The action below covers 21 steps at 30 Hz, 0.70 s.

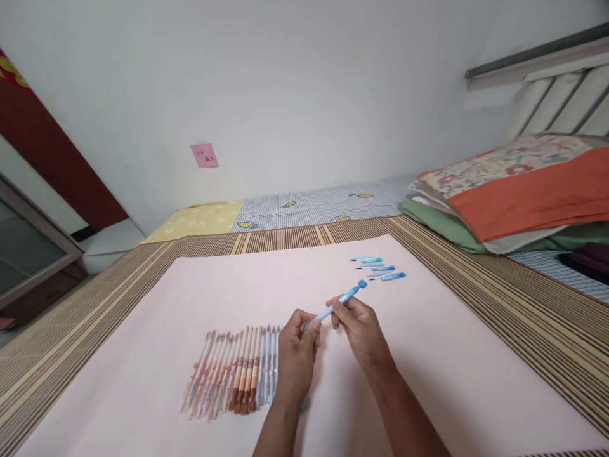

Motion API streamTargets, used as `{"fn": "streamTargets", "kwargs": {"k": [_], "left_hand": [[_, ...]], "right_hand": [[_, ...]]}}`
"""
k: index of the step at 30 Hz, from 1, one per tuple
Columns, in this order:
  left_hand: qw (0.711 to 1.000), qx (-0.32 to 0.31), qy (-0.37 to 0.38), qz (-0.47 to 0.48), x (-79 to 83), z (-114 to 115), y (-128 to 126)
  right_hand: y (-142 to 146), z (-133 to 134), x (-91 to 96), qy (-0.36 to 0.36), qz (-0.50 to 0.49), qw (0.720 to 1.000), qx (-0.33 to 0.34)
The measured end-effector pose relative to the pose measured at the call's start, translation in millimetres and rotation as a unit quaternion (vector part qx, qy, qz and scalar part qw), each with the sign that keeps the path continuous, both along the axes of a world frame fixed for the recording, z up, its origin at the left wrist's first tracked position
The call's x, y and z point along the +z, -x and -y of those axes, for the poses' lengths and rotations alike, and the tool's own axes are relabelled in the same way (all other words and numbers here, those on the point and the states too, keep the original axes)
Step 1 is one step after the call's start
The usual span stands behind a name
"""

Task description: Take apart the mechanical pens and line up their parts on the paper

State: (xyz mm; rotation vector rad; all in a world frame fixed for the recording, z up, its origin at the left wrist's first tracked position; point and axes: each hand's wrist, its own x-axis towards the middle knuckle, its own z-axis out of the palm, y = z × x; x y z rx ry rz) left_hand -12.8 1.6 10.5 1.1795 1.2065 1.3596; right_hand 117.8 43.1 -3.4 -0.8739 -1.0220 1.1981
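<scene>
Both my hands hold one light blue pen above a pale pink sheet. My left hand pinches its lower end, fingers closed. My right hand grips the upper part near the blue cap, fingers closed too. A row of several pens, pink, orange and clear, lies side by side on the sheet just left of my left hand. Farther off, beyond my right hand, lie several small blue caps and pen parts.
The pink sheet rests on a striped mat over a bed. Folded quilts and a pillow are stacked at the right. A white wall with a pink note stands behind. A cabinet edge shows at the left.
</scene>
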Motion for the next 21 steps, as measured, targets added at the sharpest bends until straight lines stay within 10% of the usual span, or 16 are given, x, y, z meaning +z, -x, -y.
{"fn": "streamTargets", "kwargs": {"k": [13,21], "left_hand": [[0.980,-0.085,0.118,0.134,-5.2,-6.8,5.8],[0.993,-0.001,0.020,0.120,-3.9,-10.5,4.9]], "right_hand": [[-7.1,3.0,3.7,-0.042,0.094,0.993,0.055],[-0.7,-1.3,-4.2,0.011,0.046,0.999,0.021]]}}
